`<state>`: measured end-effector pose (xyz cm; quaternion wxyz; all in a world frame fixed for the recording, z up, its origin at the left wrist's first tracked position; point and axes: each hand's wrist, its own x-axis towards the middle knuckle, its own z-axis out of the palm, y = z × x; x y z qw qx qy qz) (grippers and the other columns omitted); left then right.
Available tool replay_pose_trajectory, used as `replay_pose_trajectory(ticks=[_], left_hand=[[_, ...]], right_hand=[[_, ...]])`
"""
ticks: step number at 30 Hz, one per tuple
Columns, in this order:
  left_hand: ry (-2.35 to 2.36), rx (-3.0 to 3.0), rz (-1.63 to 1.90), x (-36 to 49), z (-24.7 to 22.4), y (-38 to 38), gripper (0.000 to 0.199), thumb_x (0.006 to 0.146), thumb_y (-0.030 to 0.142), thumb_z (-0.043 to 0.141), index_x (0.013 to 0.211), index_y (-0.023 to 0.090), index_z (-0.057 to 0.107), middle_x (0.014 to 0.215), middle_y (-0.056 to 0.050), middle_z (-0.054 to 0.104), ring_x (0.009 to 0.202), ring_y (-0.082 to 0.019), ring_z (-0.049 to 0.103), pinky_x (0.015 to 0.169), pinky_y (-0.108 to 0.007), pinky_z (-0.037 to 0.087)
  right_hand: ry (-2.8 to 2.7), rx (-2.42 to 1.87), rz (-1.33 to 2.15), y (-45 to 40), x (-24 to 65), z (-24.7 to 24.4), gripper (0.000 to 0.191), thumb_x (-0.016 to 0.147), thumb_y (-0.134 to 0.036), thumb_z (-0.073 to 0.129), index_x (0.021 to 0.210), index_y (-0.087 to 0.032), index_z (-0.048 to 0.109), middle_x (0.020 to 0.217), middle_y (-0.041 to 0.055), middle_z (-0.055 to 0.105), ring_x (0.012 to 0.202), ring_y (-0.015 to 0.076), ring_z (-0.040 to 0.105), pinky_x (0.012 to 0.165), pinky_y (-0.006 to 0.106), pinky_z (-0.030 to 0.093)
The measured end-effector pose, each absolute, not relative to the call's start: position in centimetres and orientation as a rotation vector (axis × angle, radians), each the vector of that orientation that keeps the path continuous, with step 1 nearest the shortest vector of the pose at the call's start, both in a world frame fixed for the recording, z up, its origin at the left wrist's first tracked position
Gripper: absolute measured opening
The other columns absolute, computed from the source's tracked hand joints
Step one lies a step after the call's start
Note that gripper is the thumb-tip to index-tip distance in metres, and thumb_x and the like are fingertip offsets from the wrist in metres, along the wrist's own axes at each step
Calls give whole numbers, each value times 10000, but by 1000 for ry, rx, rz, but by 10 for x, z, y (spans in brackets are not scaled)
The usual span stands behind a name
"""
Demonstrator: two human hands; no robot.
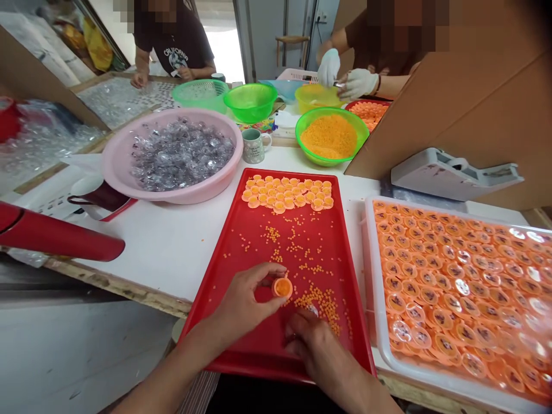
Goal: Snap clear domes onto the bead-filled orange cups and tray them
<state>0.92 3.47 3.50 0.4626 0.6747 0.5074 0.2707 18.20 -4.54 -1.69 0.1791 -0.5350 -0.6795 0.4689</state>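
Note:
My left hand (pixel 244 296) pinches a small orange toy cup (pixel 283 287) between thumb and fingers. Its mouth faces up, and orange-yellow pellets fill its inside. Just below and to the right, my right hand (pixel 313 336) is closed, with a small shiny, clear piece (pixel 313 310) showing at the fingers; what it is I cannot make out. Both hands are above a red tray (pixel 250 339). Loose pellets (pixel 325 305) lie scattered over the tray, thickest beside my right hand. Several similar orange cups (pixel 287 192) stand in rows at its far end.
A clear bin (pixel 371 276) of capped orange cups stands right. Left is a pink basin (pixel 116 152) of clear plastic pieces, near a mug (pixel 253 146) and a red cylinder (pixel 64 233). A green bowl (pixel 302 138) holds pellets. Two people work across the table, one in white gloves (pixel 357 84).

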Motion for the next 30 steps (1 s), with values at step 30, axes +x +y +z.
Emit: replay_pose_trajectory(ticks=[30], left_hand=[[1076, 1030, 620, 55, 19, 7, 209, 712, 219, 700, 881, 196, 580, 834, -11, 681, 820, -182, 644, 756, -314, 508]], right_hand=[[-769, -1224, 1560, -39, 217, -11, 234, 809, -375, 731, 859, -198, 586, 771, -16, 596, 657, 120, 590, 633, 255, 496]])
